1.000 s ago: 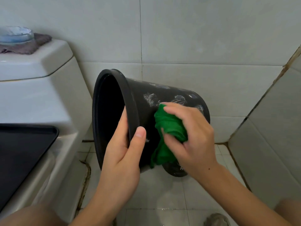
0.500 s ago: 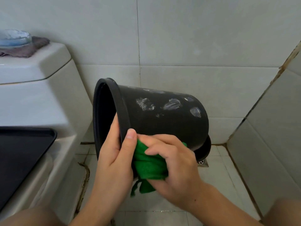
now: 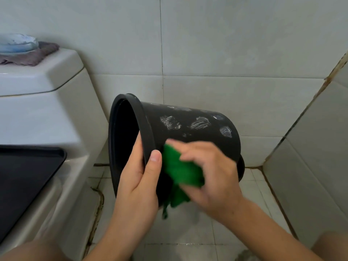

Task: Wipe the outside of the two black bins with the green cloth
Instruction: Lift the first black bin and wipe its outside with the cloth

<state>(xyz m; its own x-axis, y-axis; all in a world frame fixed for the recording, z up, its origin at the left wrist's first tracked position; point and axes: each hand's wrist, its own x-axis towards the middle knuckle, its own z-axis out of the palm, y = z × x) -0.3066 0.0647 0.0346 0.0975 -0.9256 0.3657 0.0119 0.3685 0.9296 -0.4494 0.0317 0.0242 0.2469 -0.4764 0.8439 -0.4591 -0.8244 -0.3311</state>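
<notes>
We hold the black bin (image 3: 197, 132) tipped on its side above the tiled floor (image 3: 188, 232), mouth facing the toilet (image 3: 47, 117). Our left hand (image 3: 139, 185) grips its rim, thumb outside and fingers inside. Our right hand (image 3: 212, 176), fingers curled, presses the green cloth (image 3: 178, 172) against the bin's near side. Open floor runs rightward to the wall corner.

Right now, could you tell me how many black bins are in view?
1: the black bin is held tilted above the floor, left hand gripping its rim. The task's second bin is out of view.
</notes>
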